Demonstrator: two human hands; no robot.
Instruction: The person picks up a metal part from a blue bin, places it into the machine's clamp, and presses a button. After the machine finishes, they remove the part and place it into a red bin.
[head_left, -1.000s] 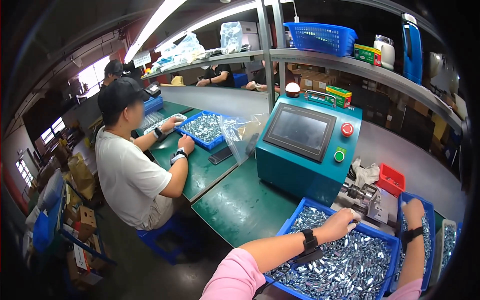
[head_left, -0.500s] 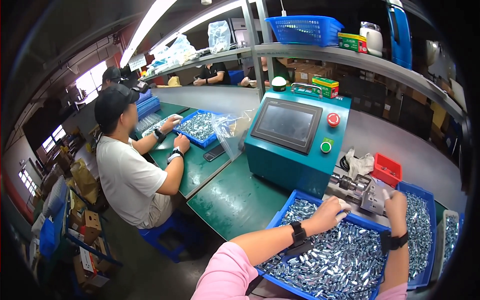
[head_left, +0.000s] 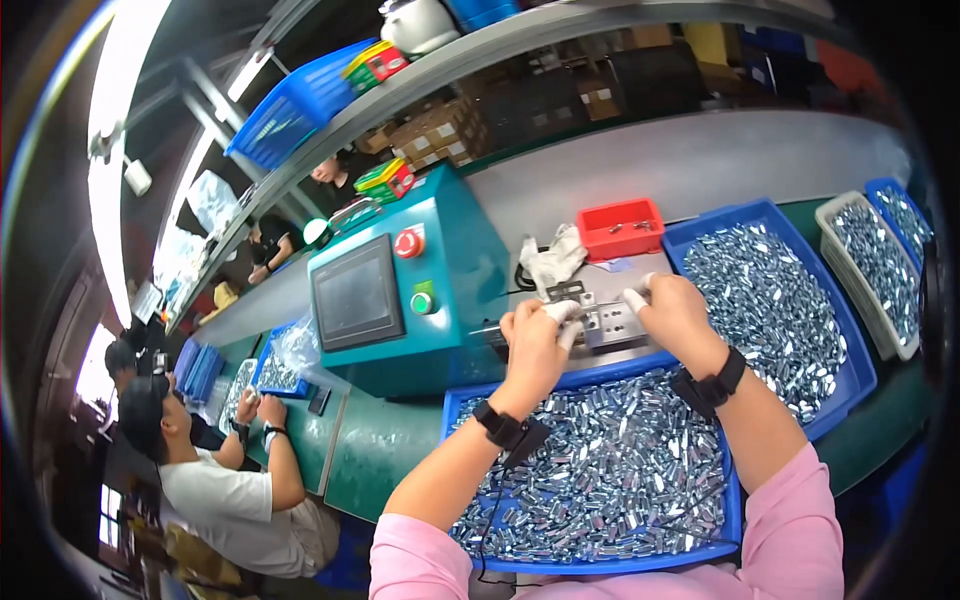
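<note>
My left hand [head_left: 537, 345], with white covers on its fingertips, is closed at the chuck end of a machine's steel fixture [head_left: 612, 325]. Its thumb and fingers come together there, and whatever they hold is hidden. On the fixture's right side my right hand [head_left: 678, 318] has its covered thumb and forefinger pinched together against the block. What lies between them is too small to make out. Below both hands is a blue tray [head_left: 734, 500] full of small shiny metal sleeves [head_left: 610, 470]. The teal machine [head_left: 455, 270] with a dark screen [head_left: 357, 297] stands left of the fixture.
A red bin [head_left: 620, 218] and a crumpled white glove [head_left: 553, 260] lie behind the fixture. Another blue tray [head_left: 860, 385] of metal parts and a grey bin [head_left: 830, 225] stand to the right. A metal shelf [head_left: 440, 72] spans above. A co-worker [head_left: 230, 500] sits at the left.
The view has swung to the right. My left hand has gone from above the tray's back edge to the fixture's chuck end. My right hand remains at the fixture's right side.
</note>
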